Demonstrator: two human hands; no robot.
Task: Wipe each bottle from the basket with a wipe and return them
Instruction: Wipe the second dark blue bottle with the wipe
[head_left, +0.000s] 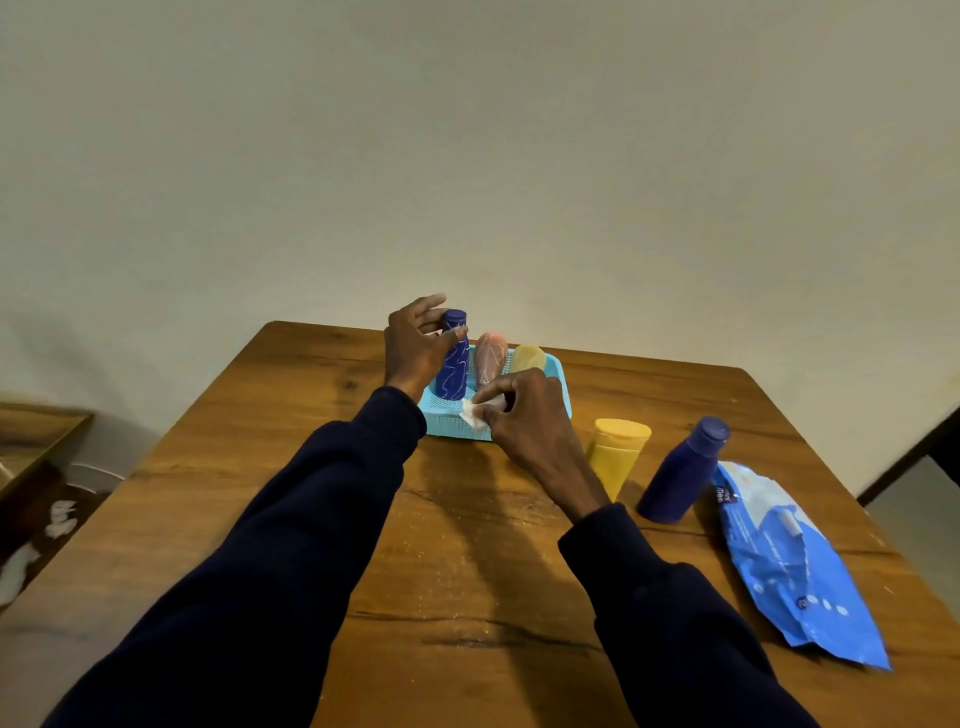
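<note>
A light blue basket (563, 382) stands at the far middle of the wooden table. In it stand a dark blue patterned bottle (453, 366), a pink bottle (490, 356) and a yellow bottle (528, 357). My left hand (415, 345) grips the patterned blue bottle near its cap, at the basket's left end. My right hand (524, 415) pinches a crumpled white wipe (474, 414) over the basket's front edge. A yellow bottle (618, 453) and a plain dark blue bottle (683, 473) stand on the table to the right of the basket.
A blue pack of wipes (789, 561) lies near the table's right edge, beside the plain blue bottle. The table (467, 571) backs onto a pale wall. A low wooden shelf (36, 441) sits at the far left, below table height.
</note>
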